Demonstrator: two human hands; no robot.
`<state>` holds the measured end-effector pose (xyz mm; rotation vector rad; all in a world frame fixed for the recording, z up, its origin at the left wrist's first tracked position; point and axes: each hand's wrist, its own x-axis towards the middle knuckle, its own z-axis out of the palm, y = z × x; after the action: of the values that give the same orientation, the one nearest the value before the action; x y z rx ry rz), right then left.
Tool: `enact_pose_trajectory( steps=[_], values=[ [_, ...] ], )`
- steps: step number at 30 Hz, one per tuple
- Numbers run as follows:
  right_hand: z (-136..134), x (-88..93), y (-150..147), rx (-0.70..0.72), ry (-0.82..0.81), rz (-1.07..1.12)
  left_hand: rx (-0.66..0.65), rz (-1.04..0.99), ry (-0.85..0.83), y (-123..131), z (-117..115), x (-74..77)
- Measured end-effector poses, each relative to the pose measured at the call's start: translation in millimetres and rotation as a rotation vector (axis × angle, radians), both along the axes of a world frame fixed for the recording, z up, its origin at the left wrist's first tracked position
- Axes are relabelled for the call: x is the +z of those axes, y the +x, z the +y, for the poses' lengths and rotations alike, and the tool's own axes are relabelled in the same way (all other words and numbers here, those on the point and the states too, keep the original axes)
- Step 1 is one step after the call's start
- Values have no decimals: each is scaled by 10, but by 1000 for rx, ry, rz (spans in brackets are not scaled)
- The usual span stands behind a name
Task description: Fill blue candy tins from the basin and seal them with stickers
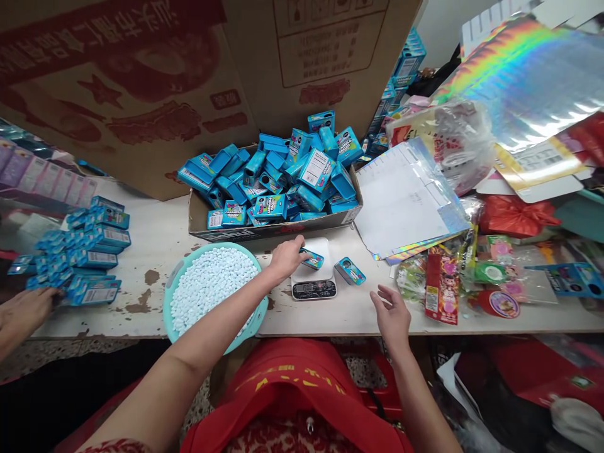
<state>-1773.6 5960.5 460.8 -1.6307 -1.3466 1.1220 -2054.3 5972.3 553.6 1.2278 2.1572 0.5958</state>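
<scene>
My left hand (pixel 286 257) pinches a small blue candy box (pixel 312 258) on the white platform of a little digital scale (pixel 314 286). A second small blue box (pixel 350 271) lies on the table just right of the scale. Hovering over the table's front edge with its fingers apart, my right hand (pixel 391 314) holds nothing and sits below that second box. A teal bowl (pixel 174 279) full of small white tablets sits to the left of the scale.
An open cardboard tray (pixel 198 221) heaped with blue boxes stands behind the scale. Stacked blue boxes (pixel 89 248) lie at the left, where another person's hand (pixel 23 311) rests. Holographic sheets (pixel 408 201) and candy packets (pixel 441 286) crowd the right.
</scene>
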Motion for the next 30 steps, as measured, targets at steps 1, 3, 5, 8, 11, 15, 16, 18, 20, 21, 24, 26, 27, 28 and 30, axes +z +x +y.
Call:
enact_pose_trajectory(
  steps=[1,3,5,8,11,15,16,18,20,21,24,26,27,28,30],
  values=[
    [5,9,-7,-1,-4,1,18,-37,6,-12,4,10],
    [15,27,-27,-2,-12,5,65,-159,18,-49,-2,40],
    [22,39,-46,-4,-19,7,180,-378,28,-107,-33,80],
    [22,34,-68,-4,-36,6,490,-815,30,-215,-128,153],
    [15,7,-85,-6,-62,14,678,-1055,61,-295,-242,217],
    [6,-18,-124,-10,-96,47,616,-1002,32,-303,-334,229],
    [6,-17,-137,-11,-101,53,565,-949,15,-294,-342,214],
    [4,-9,-160,-11,-103,59,434,-811,-13,-273,-344,167],
    [1,-2,-175,-10,-104,62,291,-680,-22,-254,-332,108],
    [-2,-2,-179,-10,-106,63,222,-623,-21,-245,-322,80],
    [-17,-20,-175,-15,-106,64,44,-444,-23,-216,-267,19],
    [-29,-39,-171,-16,-102,64,-42,-294,-38,-189,-209,3],
    [-35,-44,-171,-14,-102,66,-82,-209,-47,-174,-176,3],
    [-40,-45,-177,-10,-102,67,-124,-127,-57,-157,-143,8],
    [-45,-28,-206,-8,-94,72,-191,12,-82,-127,-89,36]
  ],
)
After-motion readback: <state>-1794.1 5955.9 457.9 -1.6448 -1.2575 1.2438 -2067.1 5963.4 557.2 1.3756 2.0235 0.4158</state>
